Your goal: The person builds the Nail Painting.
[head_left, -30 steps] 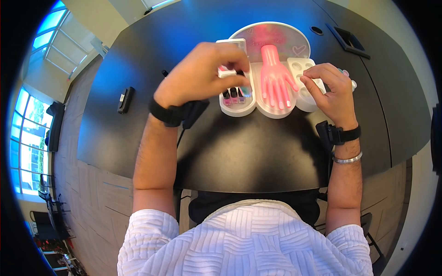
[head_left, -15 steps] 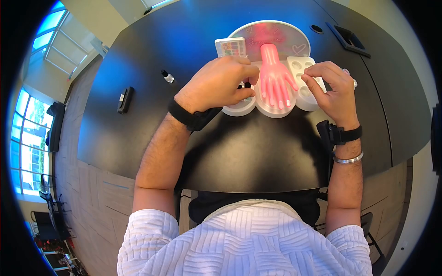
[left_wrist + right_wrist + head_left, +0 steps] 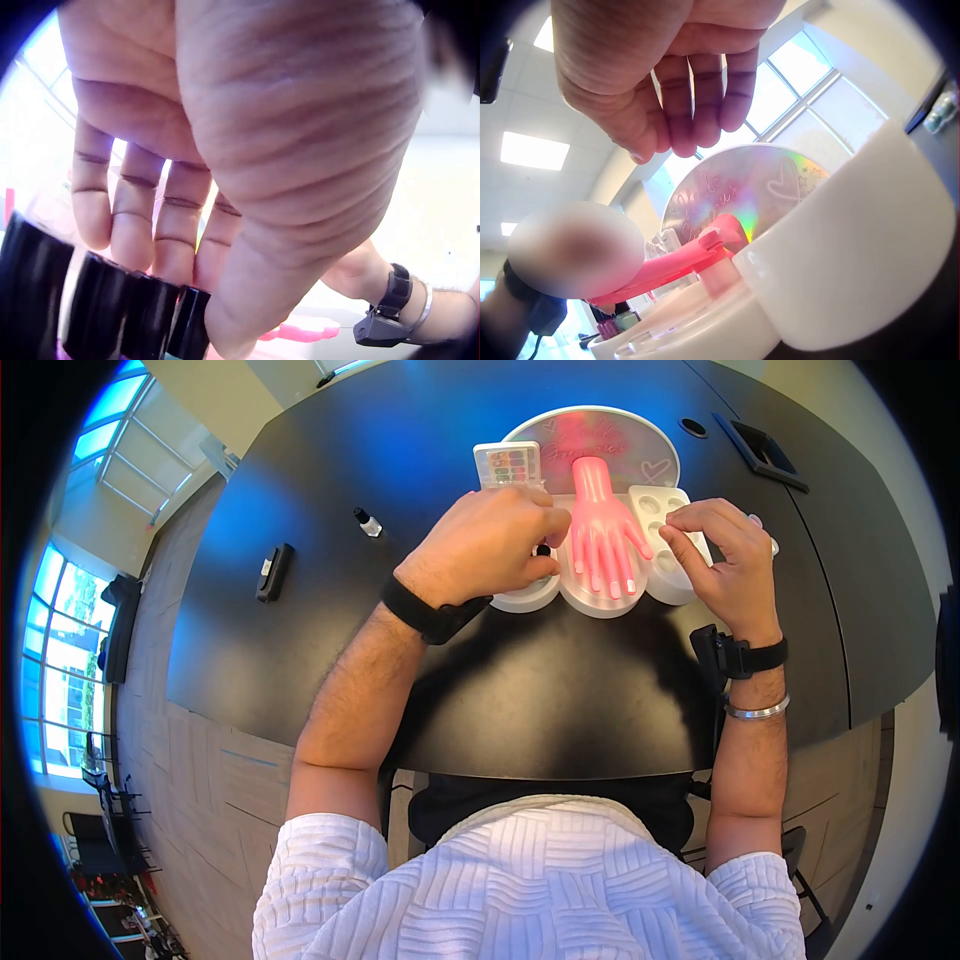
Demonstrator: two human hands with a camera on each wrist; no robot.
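Note:
My left hand (image 3: 485, 545) is over the left compartment (image 3: 528, 600) of a white set, its thumb and index finger pinching the black cap (image 3: 191, 322) of a small bottle. Other black caps (image 3: 97, 304) stand beside it in the left wrist view. A pink model hand (image 3: 603, 540) lies palm down in the middle section. My right hand (image 3: 730, 555) hangs loosely curled over the right section with round wells (image 3: 650, 505), thumb near the index finger, holding nothing visible. The left hand hides much of its compartment.
Behind the model hand stands a round-topped panel (image 3: 640, 445). A hinged palette (image 3: 507, 460) stands at the set's left. Farther left on the dark table (image 3: 560, 700) are a bottle with a black cap (image 3: 368, 523) and a black case (image 3: 274, 573). A dark square frame (image 3: 762, 452) lies at back right.
My left hand has moved right and down toward the set, with the bottle lowered into the compartment. The palette and the separate bottle have come into view. My right hand has hardly moved.

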